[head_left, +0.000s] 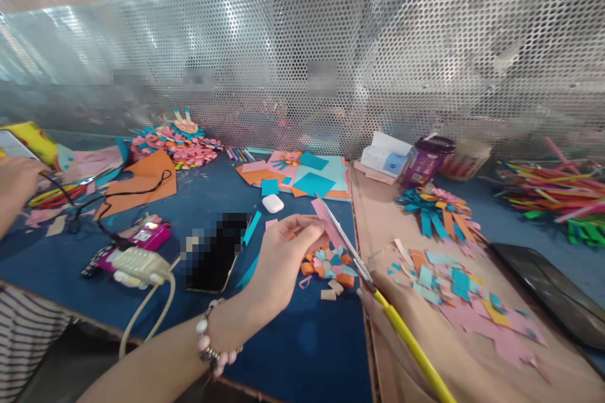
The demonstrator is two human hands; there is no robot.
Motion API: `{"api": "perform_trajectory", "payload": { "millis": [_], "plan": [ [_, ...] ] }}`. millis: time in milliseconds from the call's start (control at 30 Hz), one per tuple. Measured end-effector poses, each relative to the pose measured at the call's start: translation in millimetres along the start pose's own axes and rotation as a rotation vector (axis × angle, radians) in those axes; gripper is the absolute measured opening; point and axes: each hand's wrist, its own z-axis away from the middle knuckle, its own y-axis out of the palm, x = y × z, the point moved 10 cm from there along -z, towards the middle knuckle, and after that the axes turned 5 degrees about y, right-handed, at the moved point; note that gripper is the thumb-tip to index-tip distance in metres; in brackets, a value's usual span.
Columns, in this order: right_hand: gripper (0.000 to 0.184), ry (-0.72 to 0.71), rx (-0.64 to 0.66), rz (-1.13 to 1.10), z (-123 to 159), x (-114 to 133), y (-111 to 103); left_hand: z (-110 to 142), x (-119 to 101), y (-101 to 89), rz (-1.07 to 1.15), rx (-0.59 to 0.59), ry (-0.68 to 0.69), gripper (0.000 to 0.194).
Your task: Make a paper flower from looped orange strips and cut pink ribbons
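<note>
My left hand (283, 258) pinches a strip of pink paper (326, 220) above the blue table. My right hand (406, 321) grips yellow-handled scissors (378, 293), whose metal blades run up along the pink strip and close on it. Below the strip lies a small heap of orange, teal and pink paper scraps (331, 267). A beaded bracelet (212, 346) circles my left wrist.
Brown cardboard (378, 214) to the right carries more paper scraps (454, 286) and a teal-orange paper flower (437, 208). A phone (217, 252), white earbud case (273, 203), power strip (139, 262), tissue box (386, 154), paper sheets and another person's hand (16, 182) surround me.
</note>
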Motion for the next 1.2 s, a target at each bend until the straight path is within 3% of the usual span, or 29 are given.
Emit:
{"api": "perform_trajectory", "payload": {
  "millis": [767,1200],
  "plan": [
    [0.042,0.007,0.004,-0.009,0.2,-1.5,2.2,-0.9,-0.4,1.4,-0.022,0.012,-0.003,0.010],
    [0.042,-0.003,-0.078,-0.056,-1.1,-1.2,-1.6,-1.9,-0.1,3.6,-0.028,0.034,0.006,0.013]
  ]
}}
